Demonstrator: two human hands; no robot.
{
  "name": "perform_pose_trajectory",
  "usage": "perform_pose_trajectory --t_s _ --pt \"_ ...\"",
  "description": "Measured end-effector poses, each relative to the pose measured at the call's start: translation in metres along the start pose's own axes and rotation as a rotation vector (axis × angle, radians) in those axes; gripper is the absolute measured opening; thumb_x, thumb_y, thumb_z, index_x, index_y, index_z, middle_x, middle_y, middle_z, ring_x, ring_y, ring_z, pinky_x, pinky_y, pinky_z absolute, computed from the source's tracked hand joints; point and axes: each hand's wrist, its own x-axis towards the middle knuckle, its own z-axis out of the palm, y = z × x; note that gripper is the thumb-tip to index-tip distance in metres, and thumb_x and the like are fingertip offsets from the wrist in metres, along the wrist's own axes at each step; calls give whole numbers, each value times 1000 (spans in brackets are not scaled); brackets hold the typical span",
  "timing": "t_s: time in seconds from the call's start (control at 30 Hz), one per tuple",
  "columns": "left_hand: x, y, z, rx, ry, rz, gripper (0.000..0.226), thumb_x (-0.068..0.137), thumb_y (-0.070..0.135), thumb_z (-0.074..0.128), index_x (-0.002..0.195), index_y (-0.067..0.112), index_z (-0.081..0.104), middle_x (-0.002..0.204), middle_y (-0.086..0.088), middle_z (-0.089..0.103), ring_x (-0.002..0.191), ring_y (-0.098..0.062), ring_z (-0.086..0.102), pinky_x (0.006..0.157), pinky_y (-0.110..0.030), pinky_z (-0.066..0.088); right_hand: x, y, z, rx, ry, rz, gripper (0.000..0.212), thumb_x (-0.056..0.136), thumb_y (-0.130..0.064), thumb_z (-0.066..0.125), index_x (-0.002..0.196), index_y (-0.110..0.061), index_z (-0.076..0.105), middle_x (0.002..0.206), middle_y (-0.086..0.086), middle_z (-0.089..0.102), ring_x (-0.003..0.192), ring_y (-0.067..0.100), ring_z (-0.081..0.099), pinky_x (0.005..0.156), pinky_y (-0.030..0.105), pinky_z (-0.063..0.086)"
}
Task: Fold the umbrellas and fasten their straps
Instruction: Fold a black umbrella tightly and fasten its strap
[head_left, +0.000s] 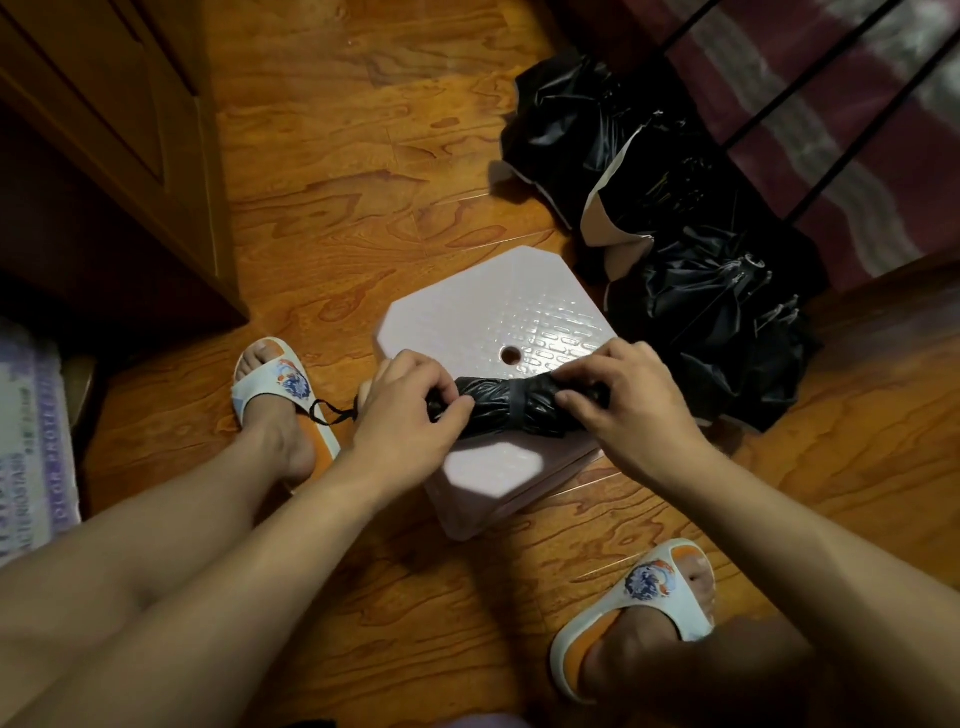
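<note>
- Head view: you're holding a rolled black umbrella (511, 410) w/ both hands, lying crosswise over the near half of a pale pink stool (467, 317).
- Your left hand (410, 410) grips the umbrella's left end, fingers curled over the top, thumb tucked under near the fabric.
- Your right hand (628, 400) grips the right end, fingers curled over it, thumb pressed along the near side of the roll.
- A dark strap (517, 405) wraps round the umbrella approx mid-length, btwn your two hands; can't tell if it's fastened.
- A thin black wrist cord (327, 413) loops out left of your left hand, toward the left slipper (280, 384).
- Stool top has a small round hole (510, 355) just beyond the umbrella, and a raised dot pattern.
- To the right and far of the stool, a heap of loose black umbrellas (675, 249) sits on the wood floor (337, 182), canopies crumpled, unfolded; the heap's near part is just beside the stool's right edge.
- No bin or box in sight; nothing lies in anything, umbrellas are on the stool or floor only.
- Right slipper (644, 597) is near-right, on the floor; a wood cabinet (104, 130) stands far-left, a printed mat (31, 441) at the left edge.
- Striped fabric (857, 104) fills the far-right corner.
</note>
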Motion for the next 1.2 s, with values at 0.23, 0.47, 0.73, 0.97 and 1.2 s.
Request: perform_pose_trajectory --t_s 0.23,0.47,0.73,0.97,1.2 --pt "-1 0 -1 92 -28 76 20 87 34 76 85 28 57 104 9 50 102 -8 37 87 -31 22 2 -18 0 6 -71 67 23 92 -41 70 115 -40 71 105 -8 49 109 16 37 97 46 36" --pt "1 0 -3 94 -65 70 23 86 34 77 82 29 55 104 11 50 104 -9 39 90 -33 24 5 -22 2 27 -54 124 16 86 -35 77 84 -36 61 102 -8 49 108 17 40 93 39 41" --pt "2 -1 -3 73 -65 92 16 98 33 60 85 28 53 104 6 54 106 -11 45 88 -33 24 11 -24 12 277 1 285 30 97 -23 66 68 -20 61 87 -7 49 90 17 50 84 39 48" --pt "5 3 -3 98 -38 73 19 99 26 59 83 26 48 97 5 51 93 -12 44 85 -37 32 23 -24 18 530 17 535 25 100 -18 61 75 -15 61 84 5 63 80 19 58 66 32 46" --pt "17 14 -7 102 -123 -162 21 105 24 48 88 14 55 101 0 50 100 -23 50 96 -44 39 20 -20 10 452 -60 391 23 101 -25 62 81 -16 66 77 -2 63 72 10 57 57 23 38"
